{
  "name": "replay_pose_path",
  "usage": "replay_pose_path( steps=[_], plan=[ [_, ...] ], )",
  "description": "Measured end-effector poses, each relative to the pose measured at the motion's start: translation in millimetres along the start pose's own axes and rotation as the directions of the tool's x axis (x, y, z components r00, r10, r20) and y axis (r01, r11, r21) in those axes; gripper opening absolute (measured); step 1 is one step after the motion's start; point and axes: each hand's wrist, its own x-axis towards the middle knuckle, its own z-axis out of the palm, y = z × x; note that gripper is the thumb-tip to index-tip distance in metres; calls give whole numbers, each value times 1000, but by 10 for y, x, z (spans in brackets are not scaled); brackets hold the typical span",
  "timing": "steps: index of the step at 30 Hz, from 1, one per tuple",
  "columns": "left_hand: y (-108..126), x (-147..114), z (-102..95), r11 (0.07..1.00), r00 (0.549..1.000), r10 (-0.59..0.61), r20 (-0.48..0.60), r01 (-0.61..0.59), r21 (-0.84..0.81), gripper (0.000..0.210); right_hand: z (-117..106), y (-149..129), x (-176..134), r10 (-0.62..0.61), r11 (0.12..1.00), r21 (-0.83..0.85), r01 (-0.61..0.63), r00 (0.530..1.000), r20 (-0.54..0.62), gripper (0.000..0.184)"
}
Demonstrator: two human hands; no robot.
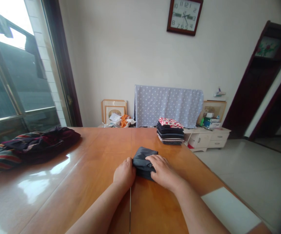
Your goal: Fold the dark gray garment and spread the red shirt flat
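Two hands (125, 174), one dark garment (142, 159), one stack of folded clothes (170, 134), one loose heap of clothes (45, 144), one bench (101, 146), one wall clock (185, 16), one polka-dot cloth (168, 105), two cabinet drawers (218, 144)

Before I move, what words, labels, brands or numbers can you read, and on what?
"1 2 3 4 5 6 7 8 9 10 11 12": wall clock.
Clock's dark panels: too blurred to read.
Blue-and-white box: any print too small.
Dark grey folded cloth: no lettering visible.
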Motion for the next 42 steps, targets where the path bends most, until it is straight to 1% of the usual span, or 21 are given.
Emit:
replay_pose_path(
  steps=[3, 5, 9, 11, 12, 15, 18, 20, 22, 24, 26, 28, 30, 31, 32, 35, 37, 39, 41, 42],
  plan=[
    [2, -6, -10, 1000, 1000, -2, 9, 2, 2, 18, -34, 23, 25, 26, 1000, -10, -26, 999, -28, 46],
    [6, -14, -14, 1000, 1000, 4, 3, -4, 7, 20, -51, 53, 18, 46, 999, -25, -46, 998, -31, 40],
    [6, -31, -12, 1000, 1000, 11, -26, -11, 28, 24, -68, 107, -40, 39, 999, 1, -39, 998, 55, 36],
    [-1, -35, -10, 999, 999, 15, -48, -13, 38, 23, -93, 119, -56, 33, 998, 59, -38, 996, 84, 31],
    [-7, -36, -9, 999, 998, 17, -57, -15, 42, 22, -112, 122, -54, 38, 994, 99, -46, 996, 79, 29],
    [-25, -33, -6, 999, 997, 22, -74, -19, 47, 20, -181, 132, -20, 89, 971, 222, -85, 996, -11, 20],
    [-36, -27, -4, 999, 997, 20, -69, -17, 47, 21, -221, 142, 7, 131, 955, 279, -99, 986, -99, 17],
    [-38, -23, -5, 999, 998, 22, -66, -18, 50, 20, -217, 141, 3, 117, 958, 273, -90, 989, -85, 20],
    [-35, -23, -7, 998, 997, 25, -70, -21, 56, 20, -192, 133, -9, 87, 967, 242, -76, 996, -36, 28],
    [-30, -27, -8, 998, 997, 25, -77, -20, 63, 19, -162, 126, -11, 58, 977, 206, -55, 998, -8, 27],
    [-25, -31, -9, 998, 997, 22, -79, -17, 67, 20, -145, 131, 1, 43, 982, 186, -34, 998, -45, 22],
    [-22, -35, -9, 998, 997, 19, -76, -14, 63, 21, -149, 149, 19, 41, 985, 173, -20, 992, -122, 21],
    [-19, -37, -7, 999, 997, 19, -70, -15, 52, 25, -163, 178, 27, 46, 988, 151, -22, 986, -160, 20],
    [-17, -38, -6, 999, 998, 19, -68, -16, 46, 27, -169, 193, 24, 51, 990, 138, -31, 988, -145, 19],
    [-15, -38, -5, 999, 997, 22, -69, -19, 42, 28, -171, 207, 17, 57, 991, 125, -43, 993, -107, 19],
    [-6, -41, -5, 998, 996, 38, -79, -35, 44, 29, -162, 226, -25, 84, 991, 96, -90, 994, 63, 19],
    [-2, -45, -9, 998, 996, 43, -82, -39, 52, 29, -164, 212, -62, 93, 991, 86, -105, 986, 139, 17],
    [1, -50, -11, 998, 996, 42, -79, -38, 52, 30, -181, 181, -96, 98, 991, 78, -113, 980, 171, 16],
    [3, -56, -10, 998, 995, 46, -83, -43, 43, 35, -203, 142, -119, 102, 991, 64, -115, 978, 180, 26],
    [3, -60, -8, 998, 995, 51, -88, -48, 37, 39, -211, 126, -123, 106, 992, 53, -116, 979, 174, 28]
  ],
)
